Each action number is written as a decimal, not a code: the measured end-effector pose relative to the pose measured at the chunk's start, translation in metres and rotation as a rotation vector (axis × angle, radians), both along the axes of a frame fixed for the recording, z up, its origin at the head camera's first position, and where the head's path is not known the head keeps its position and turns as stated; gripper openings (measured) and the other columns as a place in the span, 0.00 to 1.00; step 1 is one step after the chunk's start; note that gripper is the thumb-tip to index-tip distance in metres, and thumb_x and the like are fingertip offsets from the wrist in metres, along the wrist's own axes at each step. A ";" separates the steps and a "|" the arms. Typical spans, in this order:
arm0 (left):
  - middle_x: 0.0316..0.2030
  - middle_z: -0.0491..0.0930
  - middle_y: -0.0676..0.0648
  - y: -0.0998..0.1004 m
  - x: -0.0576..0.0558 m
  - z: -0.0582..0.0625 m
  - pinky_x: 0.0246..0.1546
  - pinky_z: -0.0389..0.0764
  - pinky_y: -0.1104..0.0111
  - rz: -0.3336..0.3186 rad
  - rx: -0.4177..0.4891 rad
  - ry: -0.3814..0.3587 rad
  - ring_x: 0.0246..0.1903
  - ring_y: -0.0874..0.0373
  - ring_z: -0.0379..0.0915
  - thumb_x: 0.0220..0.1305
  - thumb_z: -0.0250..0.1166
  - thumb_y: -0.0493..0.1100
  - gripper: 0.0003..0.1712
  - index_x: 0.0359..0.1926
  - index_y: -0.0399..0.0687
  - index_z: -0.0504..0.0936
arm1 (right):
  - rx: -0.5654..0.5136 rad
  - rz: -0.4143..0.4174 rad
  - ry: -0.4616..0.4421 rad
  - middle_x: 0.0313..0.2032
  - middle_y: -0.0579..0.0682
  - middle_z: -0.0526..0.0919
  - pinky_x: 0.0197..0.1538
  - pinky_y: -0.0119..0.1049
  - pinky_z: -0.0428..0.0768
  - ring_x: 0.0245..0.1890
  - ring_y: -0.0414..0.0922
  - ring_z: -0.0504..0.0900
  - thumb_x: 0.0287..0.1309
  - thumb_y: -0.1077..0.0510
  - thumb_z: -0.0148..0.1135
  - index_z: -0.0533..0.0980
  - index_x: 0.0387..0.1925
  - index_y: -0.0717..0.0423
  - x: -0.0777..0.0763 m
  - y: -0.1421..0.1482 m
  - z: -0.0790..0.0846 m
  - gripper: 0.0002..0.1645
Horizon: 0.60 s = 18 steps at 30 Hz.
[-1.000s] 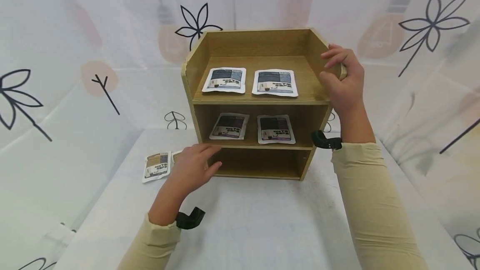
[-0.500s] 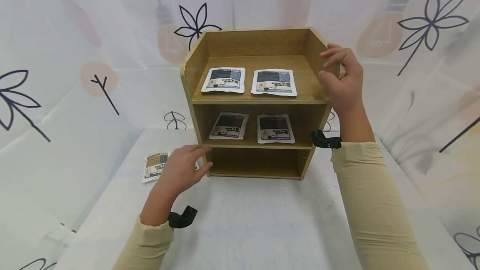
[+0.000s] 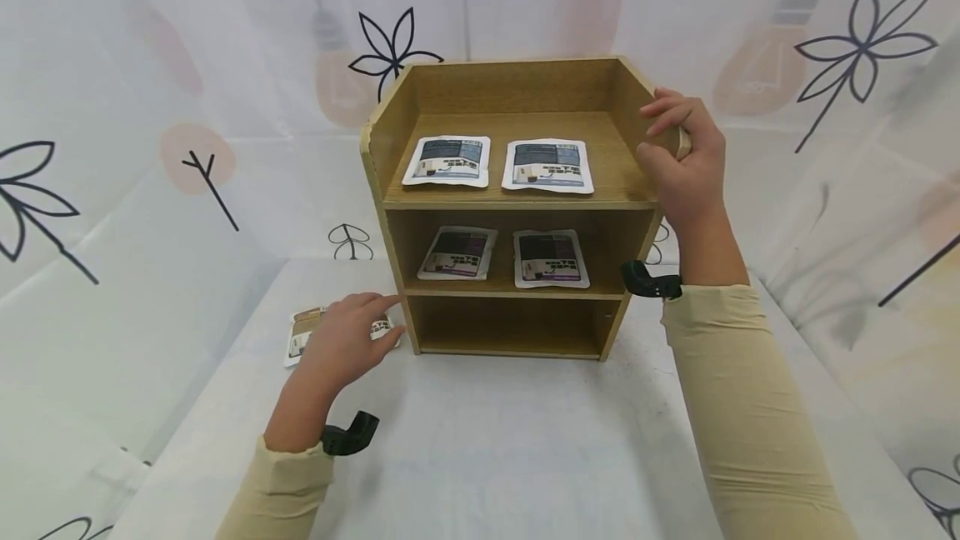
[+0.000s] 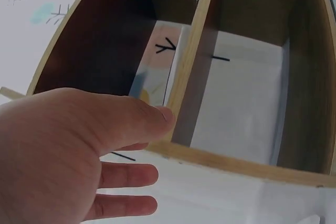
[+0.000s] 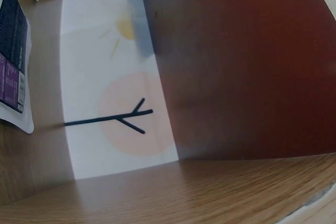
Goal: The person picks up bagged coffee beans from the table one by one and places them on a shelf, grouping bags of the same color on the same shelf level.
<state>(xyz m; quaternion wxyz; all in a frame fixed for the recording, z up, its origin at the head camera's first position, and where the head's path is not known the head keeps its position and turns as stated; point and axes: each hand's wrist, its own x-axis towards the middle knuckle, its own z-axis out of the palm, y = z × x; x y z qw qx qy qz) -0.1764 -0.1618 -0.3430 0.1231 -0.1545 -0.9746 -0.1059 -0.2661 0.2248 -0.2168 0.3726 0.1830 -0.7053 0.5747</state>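
A small wooden shelf (image 3: 517,293) with three levels stands on the white table. My right hand (image 3: 690,152) grips the upper edge of its right side panel, thumb on the front side. My left hand (image 3: 341,340) is beside the lower left side panel, fingers extended, fingertips at or very near the panel. In the left wrist view, the thumb of the left hand (image 4: 63,145) overlaps a shelf edge. Behind that hand, a brown-and-white pouch (image 3: 297,343) and another pouch (image 3: 381,327) lie on the table, partly hidden.
Two blue-and-white pouches (image 3: 447,162) lie side by side on the top level. Two dark purple pouches (image 3: 551,259) rest on the middle level; one purple pouch (image 5: 13,66) shows in the right wrist view. A patterned cloth (image 3: 225,65) hangs behind and at both sides.
My left hand has moved left, from in front of the lower compartment to beside the left panel, uncovering that panel and now partly covering the brown pouch. My right hand keeps its grip.
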 end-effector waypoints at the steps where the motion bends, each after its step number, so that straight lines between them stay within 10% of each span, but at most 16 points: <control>1: 0.52 0.82 0.42 -0.001 0.000 -0.001 0.56 0.76 0.48 0.007 0.002 -0.007 0.54 0.44 0.76 0.60 0.67 0.51 0.27 0.59 0.47 0.78 | 0.000 0.001 0.002 0.45 0.38 0.79 0.74 0.52 0.56 0.68 0.42 0.66 0.49 0.68 0.51 0.68 0.34 0.73 0.001 -0.001 0.001 0.10; 18: 0.60 0.76 0.39 -0.018 -0.010 -0.018 0.59 0.74 0.46 0.131 0.035 -0.142 0.61 0.40 0.70 0.61 0.66 0.52 0.30 0.63 0.47 0.74 | -0.020 0.035 0.042 0.41 0.34 0.79 0.73 0.46 0.60 0.67 0.45 0.67 0.47 0.70 0.50 0.67 0.32 0.73 0.007 -0.003 0.003 0.08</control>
